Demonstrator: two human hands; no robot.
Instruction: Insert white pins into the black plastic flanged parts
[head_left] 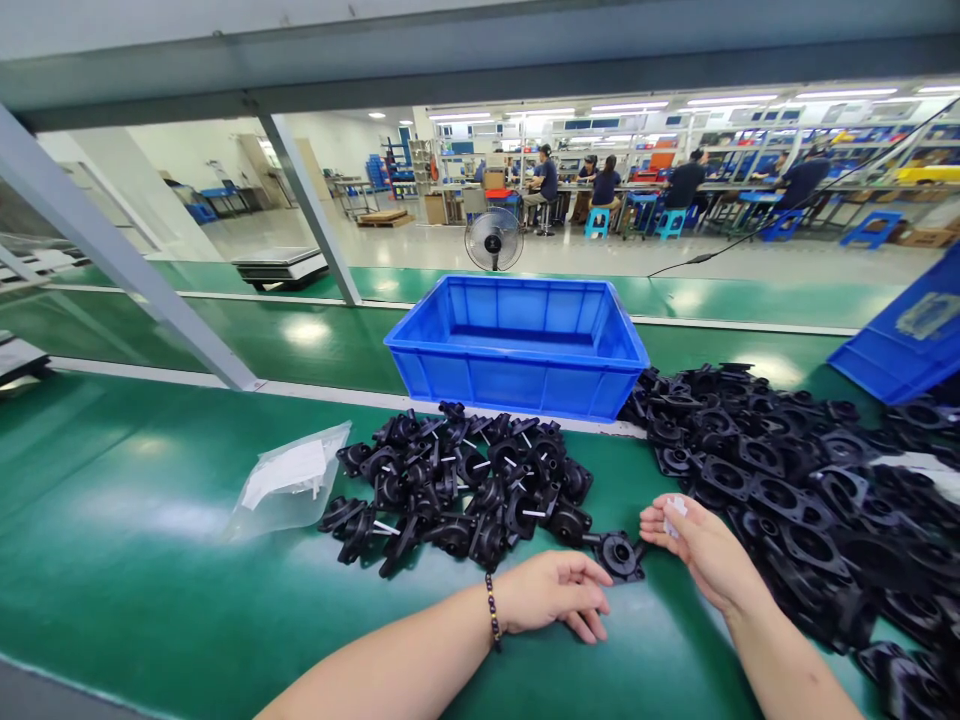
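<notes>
My left hand (pixel 551 595), with a beaded bracelet on its wrist, hovers low over the green surface. Its fingers are loosely bent and apart, with nothing in them. Just beyond the fingertips lies a black plastic part (pixel 618 555) with a round centre and a square flange. To the right of that part, my right hand (pixel 701 540) is closed around small white pieces (pixel 675 512), too small to make out exactly. A pile of black parts with white pins (pixel 480 490) spreads out ahead of my left hand. Flat black flanged parts (pixel 795 500) are heaped on my right.
Behind the piles stands a blue bin (pixel 517 385) with nothing visible inside. A clear plastic bag (pixel 289 480) with white content lies left. Another blue bin (pixel 900 340) tilts at the right. Metal posts (pixel 311 205) and a fan (pixel 493 240) stand farther back; several people sit beyond.
</notes>
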